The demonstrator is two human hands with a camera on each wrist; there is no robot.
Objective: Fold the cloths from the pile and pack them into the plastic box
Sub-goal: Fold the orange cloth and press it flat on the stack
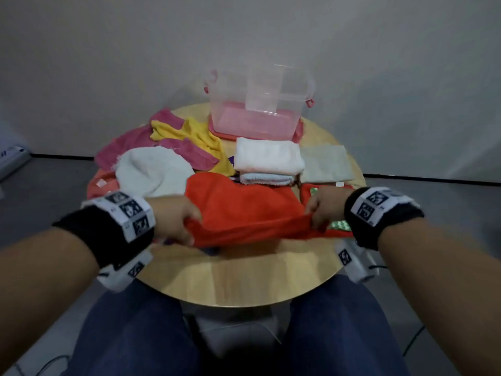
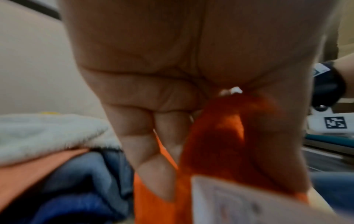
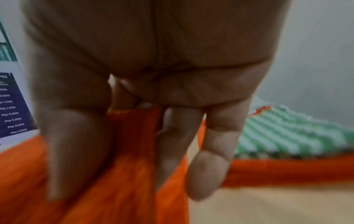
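Orange cloth (image 1: 244, 213) is stretched between my two hands just above the near part of the round wooden table (image 1: 244, 278). My left hand (image 1: 173, 221) has its fingers curled round the cloth's left end, and the left wrist view shows the fabric bunched between thumb and fingers with a white label hanging near the camera. My right hand (image 1: 322, 210) pinches the right end; in the right wrist view the thumb and forefinger close on the hem while the other fingers hang looser.

Far across the table stands the clear plastic box (image 1: 257, 109) on its pink lid, open-topped and, as far as I can tell, with nothing inside. Between it and my hands sits a folded white towel (image 1: 268, 156) on a pale blue one, with a flat grey-green cloth (image 1: 325, 162) to their right. The unfolded pile (image 1: 162, 153) of pink, yellow and white cloths lies on the far left.

My worry is the uneven grip: the cloth sags in the middle, so if I lay it down slack the fold will likely come out crooked. A green patterned cloth (image 3: 287, 130) lies just under my right hand, and I could drag it along. Swinging left could also snag the pile.
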